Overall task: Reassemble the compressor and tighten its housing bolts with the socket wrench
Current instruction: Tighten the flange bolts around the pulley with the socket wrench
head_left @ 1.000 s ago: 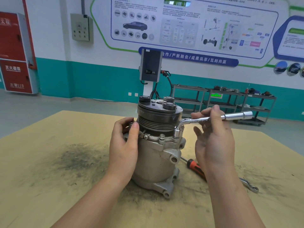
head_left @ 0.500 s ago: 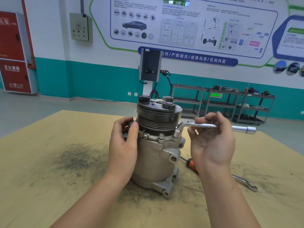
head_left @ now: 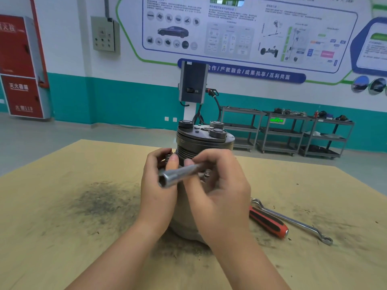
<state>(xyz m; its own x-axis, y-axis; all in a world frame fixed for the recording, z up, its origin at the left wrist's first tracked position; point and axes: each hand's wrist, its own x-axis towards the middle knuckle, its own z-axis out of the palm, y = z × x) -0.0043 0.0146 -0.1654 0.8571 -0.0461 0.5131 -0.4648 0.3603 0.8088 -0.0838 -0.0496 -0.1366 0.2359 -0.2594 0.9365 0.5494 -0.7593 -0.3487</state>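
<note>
The grey compressor (head_left: 204, 141) stands upright on the tan table (head_left: 62, 227), its dark pulley end on top. My left hand (head_left: 159, 191) grips its left side, thumb up against the grooved pulley. In front of the housing, my right hand (head_left: 217, 191) holds the silver L-shaped socket wrench (head_left: 178, 174). The wrench's open hex end points left toward me, across my left hand. Its other end and the housing bolts are mostly hidden behind my fingers; one bolt head (head_left: 207, 172) shows by the right thumb.
A red-and-black screwdriver (head_left: 269, 222) and a silver ring spanner (head_left: 293, 221) lie on the table right of the compressor. Dark grime stains the table at left. Metal shelving carts (head_left: 293, 135) and a charging post (head_left: 193, 84) stand behind.
The wrench handle has swung from pointing right round to the front, now pointing left toward me. My right hand moved left in front of the compressor. My left hand stayed in place.
</note>
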